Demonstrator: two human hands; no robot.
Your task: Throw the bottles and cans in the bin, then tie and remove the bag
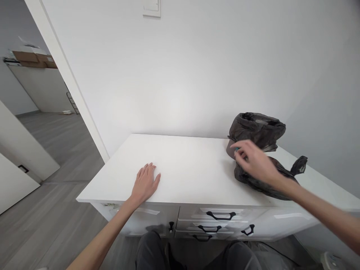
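Observation:
My left hand (pixel 145 182) lies palm down on the white cabinet top (pixel 182 168), fingers a little apart, holding nothing. Toward the right, my right hand (pixel 253 159) is raised over the black bags, its thumb and fingers pinched around a small blue thing (pixel 236 149) that is mostly hidden. Behind that hand stands an open black plastic bag (pixel 258 129) with its rim folded outward. A second black bag (pixel 264 185) lies nearer the front edge under my right wrist, its twisted end (pixel 299 165) sticking out to the right.
Below the top are drawers with black handles (pixel 221 215) and cabinet doors. A white wall rises behind, with a switch plate (pixel 152 8). At the left, a doorway shows cardboard boxes (pixel 33 59) on a ledge. My knees are against the lower front area.

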